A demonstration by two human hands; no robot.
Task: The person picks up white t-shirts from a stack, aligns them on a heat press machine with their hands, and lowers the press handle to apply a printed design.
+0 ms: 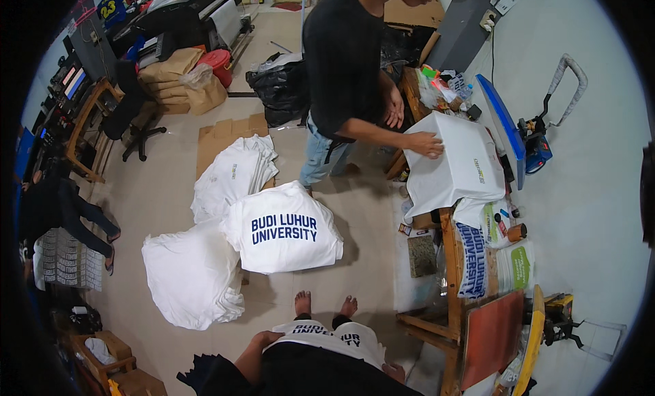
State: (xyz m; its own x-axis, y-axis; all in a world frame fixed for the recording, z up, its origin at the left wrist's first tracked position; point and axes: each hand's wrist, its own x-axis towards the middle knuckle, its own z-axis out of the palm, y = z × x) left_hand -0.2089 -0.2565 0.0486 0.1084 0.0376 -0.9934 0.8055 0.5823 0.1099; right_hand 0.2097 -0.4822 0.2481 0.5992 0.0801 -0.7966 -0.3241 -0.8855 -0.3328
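A white T-shirt [365, 343] with dark blue lettering hangs in front of my body, just above my bare feet. My left hand [265, 339] pinches its left edge. At the shirt's lower right edge, my right hand [394, 373] is only partly visible, its fingers closed at the cloth. Beyond my feet lies a stack of white T-shirts [290, 256] with the same blue print on top. Left of it sits a plain-looking white pile [187, 276], and a third stack [232, 174] rests behind on cardboard.
A person [341, 68] in black stands at a heat press [501, 130], one hand on a white shirt spread over it. A second press with a yellow top [535, 341] stands near right beside a wooden table [448, 259]. Another person [61, 205], a chair [129, 102] and boxes are left.
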